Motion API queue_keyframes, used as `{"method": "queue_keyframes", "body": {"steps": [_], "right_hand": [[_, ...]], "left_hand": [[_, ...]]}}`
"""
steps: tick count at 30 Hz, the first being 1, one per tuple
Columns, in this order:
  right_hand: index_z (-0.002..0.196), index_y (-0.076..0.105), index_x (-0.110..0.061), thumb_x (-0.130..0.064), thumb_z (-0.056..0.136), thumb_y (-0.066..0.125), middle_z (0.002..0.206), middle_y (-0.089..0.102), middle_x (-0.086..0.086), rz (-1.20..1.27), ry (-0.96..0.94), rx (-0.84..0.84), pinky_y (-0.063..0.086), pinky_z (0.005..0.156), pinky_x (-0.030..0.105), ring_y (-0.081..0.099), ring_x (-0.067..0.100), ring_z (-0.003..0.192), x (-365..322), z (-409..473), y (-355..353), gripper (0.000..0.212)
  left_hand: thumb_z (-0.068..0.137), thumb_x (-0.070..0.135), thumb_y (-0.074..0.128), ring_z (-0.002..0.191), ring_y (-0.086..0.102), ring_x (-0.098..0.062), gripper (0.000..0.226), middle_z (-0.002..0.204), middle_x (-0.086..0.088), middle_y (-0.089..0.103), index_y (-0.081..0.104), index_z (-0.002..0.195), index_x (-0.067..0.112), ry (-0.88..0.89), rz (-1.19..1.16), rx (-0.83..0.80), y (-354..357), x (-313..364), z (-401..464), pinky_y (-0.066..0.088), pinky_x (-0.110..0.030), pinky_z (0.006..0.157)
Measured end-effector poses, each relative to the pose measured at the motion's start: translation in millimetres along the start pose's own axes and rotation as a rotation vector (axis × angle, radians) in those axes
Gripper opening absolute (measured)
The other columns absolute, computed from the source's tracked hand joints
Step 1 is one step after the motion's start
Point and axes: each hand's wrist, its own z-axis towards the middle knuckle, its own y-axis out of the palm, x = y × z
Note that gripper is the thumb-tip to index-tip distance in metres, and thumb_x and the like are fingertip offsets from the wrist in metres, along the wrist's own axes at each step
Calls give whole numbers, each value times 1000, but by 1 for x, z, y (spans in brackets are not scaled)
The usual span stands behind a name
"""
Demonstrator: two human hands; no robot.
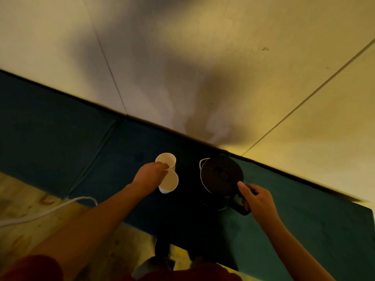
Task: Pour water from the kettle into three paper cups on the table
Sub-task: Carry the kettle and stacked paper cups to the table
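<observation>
A dark kettle (221, 176) with a black lid stands on the blue-green table (304, 209), close to the wall. My right hand (256, 198) grips its black handle on the near right side. Left of the kettle, two white paper cups show their open mouths: a far cup (165, 159) and a near cup (170, 181). My left hand (151, 174) holds them, with fingers at the rim of the far cup and over the near one. A third cup is not visible.
A cream wall (223, 67) rises directly behind the table. A white cable (46, 212) runs over the wooden floor at the lower left. The table's near edge crosses in front of my legs.
</observation>
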Motion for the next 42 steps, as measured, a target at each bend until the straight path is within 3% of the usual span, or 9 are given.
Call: {"method": "queue_keyframes", "body": {"steps": [7, 12, 16, 21, 23, 28, 33, 39, 42], "right_hand": [[57, 44, -1, -71, 78, 58, 44, 42, 4, -24, -103, -68, 37, 52, 35, 45, 17, 42, -12, 10, 0, 73], [51, 47, -16, -49, 93, 66, 42, 42, 2, -60, -268, -181, 36, 52, 33, 44, 13, 40, -36, 7, -18, 56], [62, 50, 1, -54, 91, 65, 48, 44, 15, -41, -360, -302, 35, 52, 33, 45, 20, 43, -55, 8, -24, 65], [52, 46, -14, -41, 96, 65, 44, 39, -2, -12, -510, -482, 33, 52, 33, 39, 17, 40, -75, -11, -3, 55], [55, 45, -7, -44, 96, 65, 46, 40, 0, 13, -499, -473, 35, 53, 36, 39, 18, 42, -79, -4, 2, 58], [63, 47, 6, -51, 92, 65, 51, 39, 14, -30, -694, -763, 34, 52, 36, 39, 19, 45, -113, -85, 61, 66], [49, 47, -17, -56, 85, 63, 46, 41, -2, -34, -717, -898, 34, 53, 36, 40, 18, 46, -115, -164, 106, 56], [57, 54, -7, -65, 81, 62, 49, 45, 10, -52, -725, -1034, 36, 55, 38, 46, 20, 50, -108, -269, 154, 64], [56, 64, -23, -57, 90, 65, 45, 51, -7, -79, -731, -1124, 37, 54, 32, 49, 10, 47, -104, -323, 174, 47]], "left_hand": [[102, 27, 50, 106, 67, -27, 30, 121, -9, 68, 61, 128, 18, -135, -101, 134, -16, 3, -33, 56, -37, 88], [101, 26, 53, 111, 66, -29, 32, 127, -10, 66, 61, 131, 18, -312, -175, 230, -14, 24, -73, 54, -37, 92], [102, 25, 50, 112, 66, -30, 34, 129, -8, 66, 58, 135, 19, -390, -132, 278, -18, 40, -103, 54, -41, 94], [102, 25, 52, 104, 70, -27, 29, 121, -7, 71, 64, 127, 18, -580, -142, 418, -4, 54, -181, 57, -40, 90], [101, 27, 52, 103, 69, -26, 28, 120, -6, 71, 65, 124, 19, -588, -148, 439, -3, 56, -187, 57, -39, 88], [101, 31, 50, 104, 68, -30, 30, 122, -5, 70, 65, 125, 21, -882, -174, 480, 40, 55, -331, 55, -41, 84], [100, 29, 54, 110, 68, -30, 31, 128, -7, 69, 66, 127, 20, -1008, -244, 567, 66, 62, -426, 55, -42, 92], [99, 28, 57, 121, 64, -29, 32, 137, -6, 64, 64, 130, 23, -1144, -355, 603, 120, 72, -531, 53, -45, 101], [99, 29, 57, 119, 65, -29, 33, 136, -6, 65, 64, 131, 22, -1222, -390, 617, 146, 78, -588, 52, -44, 100]]}}
